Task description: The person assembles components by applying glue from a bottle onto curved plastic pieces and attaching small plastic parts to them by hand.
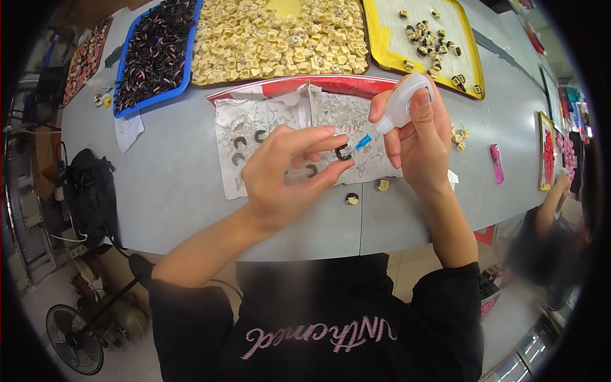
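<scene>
Between thumb and fingertips, my left hand (280, 172) pinches a small black C-shaped piece (342, 151) above the worn paper sheet. My right hand (417, 143) grips a white squeeze bottle (400, 105) tilted down to the left. Its blue needle tip (363, 142) is close to the C-shaped piece; whether the two touch I cannot tell. More black C-shaped pieces lie on the glue-spotted paper (232, 184), beside and partly behind my left hand. Near the table's front edge sit a cream piece with a black top (352, 199) and another small cream piece (382, 184).
A blue tray (153, 100) of black and pink pieces stands back left. Beside it is a tray heaped with cream pieces (280, 44). At back right, a yellow-edged tray (468, 57) holds black-and-cream pieces. A pink lighter (497, 164) lies right. Another person (547, 235) is at far right.
</scene>
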A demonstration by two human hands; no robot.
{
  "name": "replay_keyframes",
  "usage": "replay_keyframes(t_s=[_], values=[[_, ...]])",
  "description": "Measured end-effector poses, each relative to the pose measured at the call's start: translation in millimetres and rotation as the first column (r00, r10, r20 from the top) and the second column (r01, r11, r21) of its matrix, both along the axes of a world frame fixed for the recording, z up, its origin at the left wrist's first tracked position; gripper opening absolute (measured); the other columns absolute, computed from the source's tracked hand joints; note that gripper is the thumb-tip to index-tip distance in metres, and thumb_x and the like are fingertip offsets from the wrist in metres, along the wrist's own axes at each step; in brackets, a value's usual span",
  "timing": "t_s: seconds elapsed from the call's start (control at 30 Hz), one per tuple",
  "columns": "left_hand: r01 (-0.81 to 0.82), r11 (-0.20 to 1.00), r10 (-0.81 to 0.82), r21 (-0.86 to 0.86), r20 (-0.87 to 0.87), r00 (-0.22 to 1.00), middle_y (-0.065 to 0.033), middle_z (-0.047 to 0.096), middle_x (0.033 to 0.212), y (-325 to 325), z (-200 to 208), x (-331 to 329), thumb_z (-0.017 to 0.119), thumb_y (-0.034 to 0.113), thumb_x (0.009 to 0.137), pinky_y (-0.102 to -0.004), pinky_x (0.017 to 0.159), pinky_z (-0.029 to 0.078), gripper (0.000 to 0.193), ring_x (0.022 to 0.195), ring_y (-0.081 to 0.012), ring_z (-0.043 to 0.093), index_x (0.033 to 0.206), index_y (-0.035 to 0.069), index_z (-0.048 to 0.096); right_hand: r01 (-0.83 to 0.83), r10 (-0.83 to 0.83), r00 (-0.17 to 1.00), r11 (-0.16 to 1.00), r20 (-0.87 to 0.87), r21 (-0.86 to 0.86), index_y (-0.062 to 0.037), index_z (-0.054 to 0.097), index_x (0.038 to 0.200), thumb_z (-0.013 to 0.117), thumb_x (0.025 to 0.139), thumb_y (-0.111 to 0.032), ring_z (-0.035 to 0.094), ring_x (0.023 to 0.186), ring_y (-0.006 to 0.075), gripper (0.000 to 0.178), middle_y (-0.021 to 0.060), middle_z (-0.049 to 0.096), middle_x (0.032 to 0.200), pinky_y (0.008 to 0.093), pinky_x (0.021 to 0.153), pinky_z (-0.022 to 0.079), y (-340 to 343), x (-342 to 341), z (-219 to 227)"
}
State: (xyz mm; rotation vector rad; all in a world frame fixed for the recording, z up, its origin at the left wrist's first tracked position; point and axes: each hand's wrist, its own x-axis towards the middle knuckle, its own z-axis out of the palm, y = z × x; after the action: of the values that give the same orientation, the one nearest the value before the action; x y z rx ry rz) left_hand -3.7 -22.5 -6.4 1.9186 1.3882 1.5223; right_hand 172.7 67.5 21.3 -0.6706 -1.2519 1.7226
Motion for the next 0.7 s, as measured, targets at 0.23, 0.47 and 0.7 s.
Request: replay_keyframes(t_s=[0.23,0.47,0.7], values=[[0.001,1.0,-0.001,0.004,-0.006,1.0,-0.0093,0.072,0.095,0.4,0.2,-0.3,0.082,-0.001,0.067,-0.0209,0.056,0.041,0.056,0.064,-0.0095,0.052,0.112,0.004,0.049,-0.004,0.004,1.0,1.0,0.014,0.011,-0.0028,0.041,0.099,0.042,0.101,-0.035,0.049,0.045,0.0123,0.032,0.0202,0.063,0.087,0.0222,0.036,0.038,-0.1,-0.5,-1.9],[0.008,1.0,-0.008,0.018,-0.018,1.0,-0.01,0.072,0.094,1.1,1.3,-1.1,0.082,-0.002,0.067,-0.0207,0.055,0.04,0.057,0.064,-0.0095,0.052,0.112,0.004,0.048,0.001,-0.002,1.0,1.0,0.024,0.019,-0.0026,0.041,0.098,0.042,0.101,-0.033,0.049,0.044,0.0125,0.031,0.0205,0.063,0.087,0.0222,0.035,0.038,0.2,-1.0,0.5],[0.002,0.998,-0.001,0.056,-0.03,1.0,-0.0114,0.072,0.094,0.6,-0.9,-1.3,0.083,-0.002,0.066,-0.0205,0.054,0.038,0.058,0.063,-0.0091,0.05,0.11,0.005,0.046,0.012,-0.012,1.0,1.0,0.017,0.028,-0.0029,0.042,0.097,0.043,0.101,-0.035,0.048,0.043,0.0123,0.032,0.0208,0.063,0.086,0.0222,0.035,0.038,1.5,0.8,-0.7]])
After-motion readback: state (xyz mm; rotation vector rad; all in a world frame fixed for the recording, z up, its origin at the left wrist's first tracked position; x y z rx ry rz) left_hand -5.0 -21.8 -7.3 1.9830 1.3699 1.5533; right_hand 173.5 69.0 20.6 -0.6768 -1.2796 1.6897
